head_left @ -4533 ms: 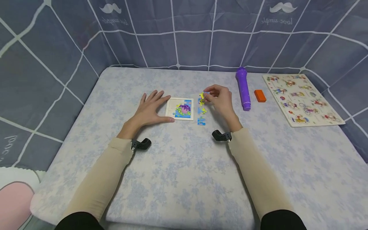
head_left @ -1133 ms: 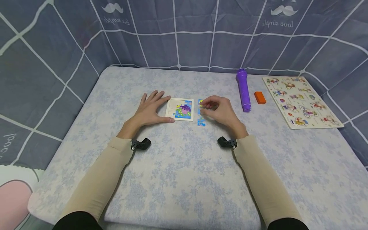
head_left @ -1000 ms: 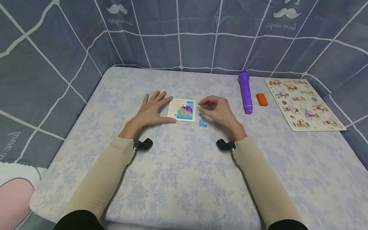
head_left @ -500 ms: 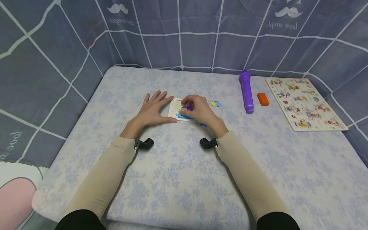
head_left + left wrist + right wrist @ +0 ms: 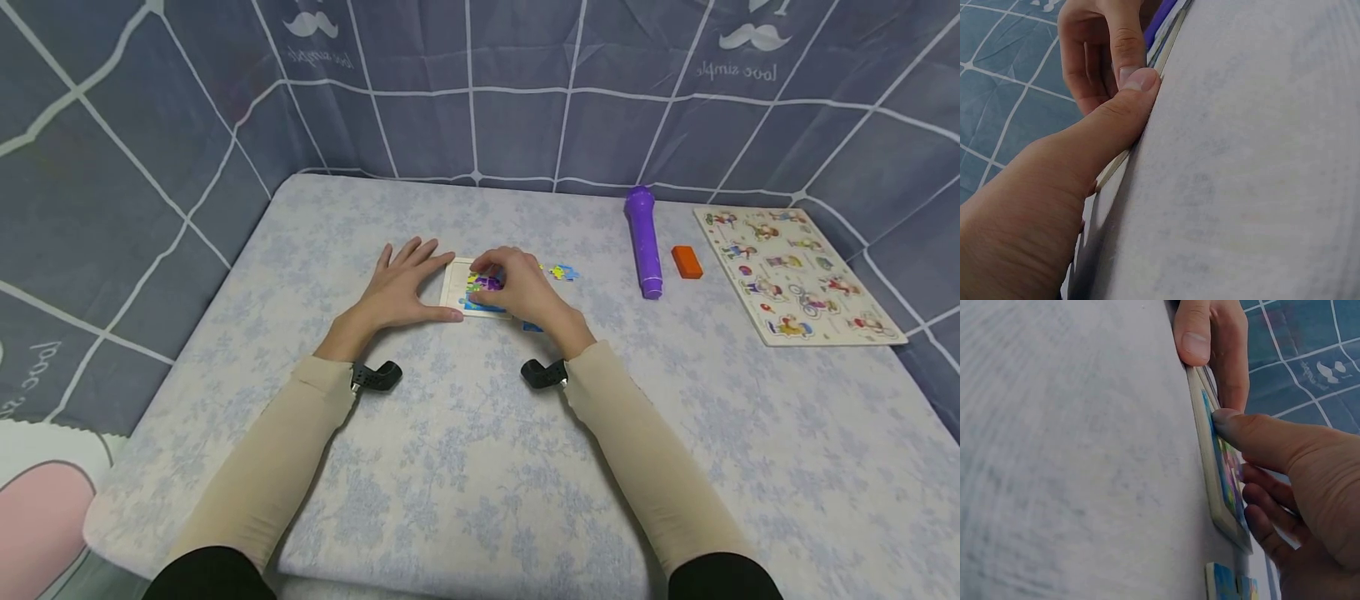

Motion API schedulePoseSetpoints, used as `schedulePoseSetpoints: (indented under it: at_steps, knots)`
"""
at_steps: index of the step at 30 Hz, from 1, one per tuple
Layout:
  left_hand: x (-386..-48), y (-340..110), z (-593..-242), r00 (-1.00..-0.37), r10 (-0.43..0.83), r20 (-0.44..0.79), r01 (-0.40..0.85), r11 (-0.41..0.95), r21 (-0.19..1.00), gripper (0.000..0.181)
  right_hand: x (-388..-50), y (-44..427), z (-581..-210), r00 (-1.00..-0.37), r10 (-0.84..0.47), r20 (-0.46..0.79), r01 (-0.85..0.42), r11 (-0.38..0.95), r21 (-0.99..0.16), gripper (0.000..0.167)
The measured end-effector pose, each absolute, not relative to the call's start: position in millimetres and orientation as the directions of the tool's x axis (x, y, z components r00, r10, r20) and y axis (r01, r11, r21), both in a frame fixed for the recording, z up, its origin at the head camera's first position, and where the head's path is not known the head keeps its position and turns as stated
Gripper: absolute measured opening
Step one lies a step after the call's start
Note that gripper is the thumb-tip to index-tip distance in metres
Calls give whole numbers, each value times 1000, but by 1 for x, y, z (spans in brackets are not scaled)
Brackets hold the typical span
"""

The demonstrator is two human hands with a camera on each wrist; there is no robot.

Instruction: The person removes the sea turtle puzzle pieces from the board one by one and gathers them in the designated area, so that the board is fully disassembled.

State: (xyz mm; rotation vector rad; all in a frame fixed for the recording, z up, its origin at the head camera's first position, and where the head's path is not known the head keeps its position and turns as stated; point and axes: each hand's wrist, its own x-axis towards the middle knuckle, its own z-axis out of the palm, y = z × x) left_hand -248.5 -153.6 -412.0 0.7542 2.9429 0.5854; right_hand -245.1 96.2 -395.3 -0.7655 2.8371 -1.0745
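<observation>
A small jigsaw puzzle in a pale wooden frame [image 5: 453,287] lies at the middle of the table, its purple, yellow and blue picture [image 5: 1229,469] partly filling the right of the tray. My left hand [image 5: 401,287] rests at its left side, fingers spread and straight, thumb along the lower edge and index finger at the upper corner. Over the picture, my right hand [image 5: 521,287] is bent, thumb and fingertips touching the puzzle somewhat apart. Whether a piece is between them is hidden. Loose puzzle pieces [image 5: 564,272] lie right of the frame, some partly covered by the right hand.
Farther right lie a purple microphone-shaped object [image 5: 642,242], an orange block [image 5: 686,262] and a large wooden board with pictures of figures [image 5: 798,275]. Grey-blue curtain [image 5: 517,137] with white lines encloses the back and sides of the table [image 5: 435,467].
My right hand has moved left from the loose pieces onto the puzzle and stays there over the last half second. The left hand has kept its place at the frame.
</observation>
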Motion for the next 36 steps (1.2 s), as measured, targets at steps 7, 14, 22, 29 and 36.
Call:
schedulePoseSetpoints:
  at_steps: [7,14,22,29,36]
  knots:
    - [-248,-153,-411,-881,472,47,452,807,381,107,-240,95,-396,-882,-428,198,-439,592,-676,40]
    - [-248,-151,-411,-879,474,47,454,805,382,108,-237,95,-399,-899,-379,218,-407,544,-734,23]
    - [-249,-154,-411,-884,466,41,446,813,373,109,-230,111,-388,-922,-313,229,-354,438,-826,23]
    - [-248,-155,-412,-886,461,42,443,819,366,109,-222,149,-382,-939,-252,232,-325,438,-838,22]
    - [-249,-153,-412,-885,464,43,445,816,369,109,-210,191,-385,-960,-227,165,-262,508,-821,26]
